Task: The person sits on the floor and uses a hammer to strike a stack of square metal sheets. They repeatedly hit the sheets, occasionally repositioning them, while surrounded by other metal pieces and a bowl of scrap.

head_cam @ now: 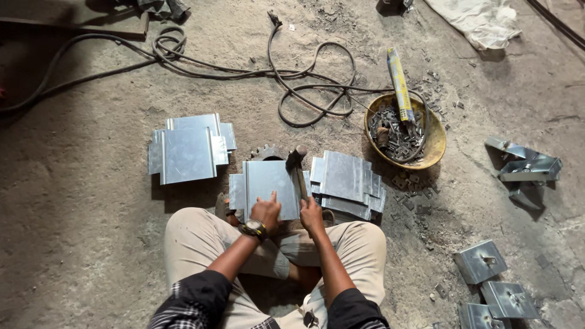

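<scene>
Toothed gear (pixel 269 152) mostly hidden behind sheet (pixel 266 183); bowl (pixel 436 146) scraps too small.

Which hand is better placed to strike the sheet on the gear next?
Right, probably. The right hand grips the hammer handle, its head poised by the sheet metal piece's top edge. The left hand presses flat on that piece, steadying it.
</scene>
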